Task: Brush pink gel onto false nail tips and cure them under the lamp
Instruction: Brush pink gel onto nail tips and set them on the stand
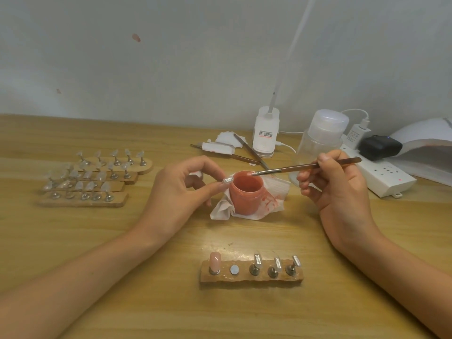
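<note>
One tip coated, a second awaiting gel

A clear nail tip (228,180) is pinched in the left grip (181,189) beside the gel pot (247,194), where the brush (293,166), grasped in the right grip (335,189), is dipped. On the near holder (252,278) one pink tip (215,260) is seen and three clear tips (276,264) are left uncoated. Curing under the lamp (425,143) is judged still ahead.

The left forearm (85,272) enters from the lower left of the frame and angles up toward the centre. The left hand (181,192) has its fingers curled, and the thumb and forefinger pinch a small nail tip (227,180). The right forearm (403,270) comes in from the lower right. The right hand (340,192), right of centre, grips a brush (305,165) pen-fashion between thumb and forefinger, the other fingers curled beneath.
</note>
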Motion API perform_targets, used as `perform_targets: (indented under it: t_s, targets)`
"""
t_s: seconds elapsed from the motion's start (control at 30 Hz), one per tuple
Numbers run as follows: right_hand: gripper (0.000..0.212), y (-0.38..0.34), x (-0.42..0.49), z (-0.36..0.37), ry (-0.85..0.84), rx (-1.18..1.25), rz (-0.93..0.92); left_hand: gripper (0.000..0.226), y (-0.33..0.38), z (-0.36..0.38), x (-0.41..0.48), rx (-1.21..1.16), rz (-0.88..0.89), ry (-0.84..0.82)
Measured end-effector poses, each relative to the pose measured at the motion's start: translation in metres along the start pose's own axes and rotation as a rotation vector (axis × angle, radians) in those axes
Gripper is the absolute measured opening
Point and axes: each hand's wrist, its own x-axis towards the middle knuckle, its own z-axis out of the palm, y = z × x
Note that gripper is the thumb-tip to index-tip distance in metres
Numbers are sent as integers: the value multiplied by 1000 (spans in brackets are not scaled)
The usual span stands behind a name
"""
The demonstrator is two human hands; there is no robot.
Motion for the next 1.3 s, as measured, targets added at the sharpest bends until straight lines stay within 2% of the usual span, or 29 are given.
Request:
perform_targets:
  t_s: [0.13,0.33,0.73,0.87,1.3]
  targets:
    - [14,-1,-3,2,-64,3,-15,6,2,-1,-3,22,55,8]
    - [15,0,-5,6,-93,30,14,5,5,-2,-6,84,107,17]
    - [14,2,-5,4,-71,11,24,15,9,0,-8,82,88,9]
    - [15,1,-5,5,-102,27,0,6,9,0,-8,95,76,3]
    - [18,1,-5,3,-85,-27,0,10,9,0,-7,79,91,-3]
